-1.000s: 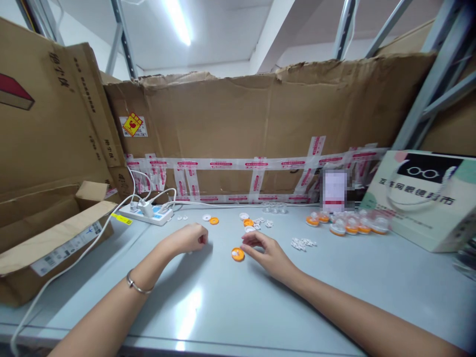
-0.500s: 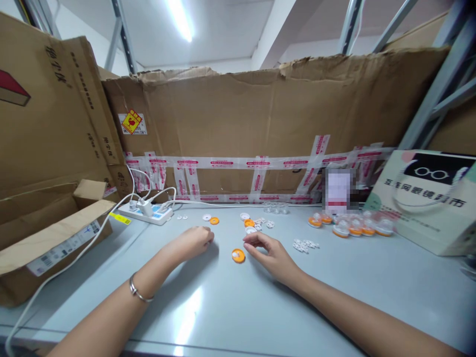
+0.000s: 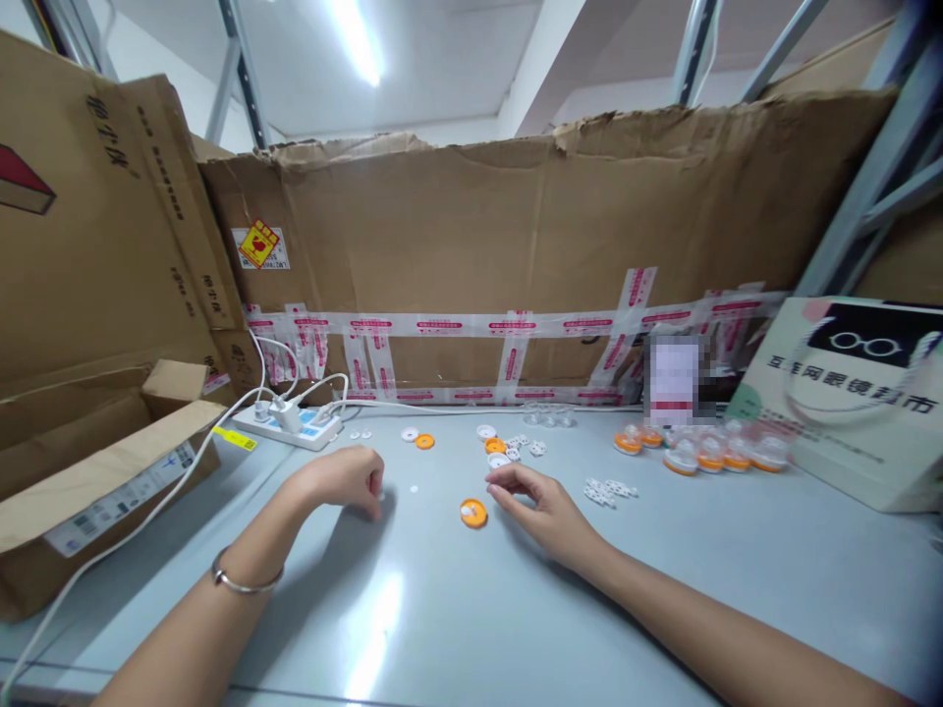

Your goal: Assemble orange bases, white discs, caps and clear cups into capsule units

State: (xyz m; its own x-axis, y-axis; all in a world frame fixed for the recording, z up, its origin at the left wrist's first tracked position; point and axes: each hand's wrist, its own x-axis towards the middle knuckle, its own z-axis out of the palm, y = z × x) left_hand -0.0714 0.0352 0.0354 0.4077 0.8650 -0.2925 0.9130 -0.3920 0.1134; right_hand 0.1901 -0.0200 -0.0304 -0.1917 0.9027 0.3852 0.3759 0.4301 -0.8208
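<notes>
Pale grey tabletop [image 3: 478, 609] is sitting in front of taped cardboard walls [image 3: 471, 226]. Left hand [image 3: 346, 478] is resting curled in a loose fist; can't tell if anything's inside. Right hand [image 3: 541, 506] is lying open and empty, fingertips just beside the orange disc [image 3: 472, 513].

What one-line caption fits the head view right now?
Right hand beside an orange disc on the grey table, left hand curled nearby, small white parts scattered beyond.

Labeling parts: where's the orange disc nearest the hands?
Head view, table centre: the orange disc lies just left of the right hand, with the left hand farther left.
</notes>
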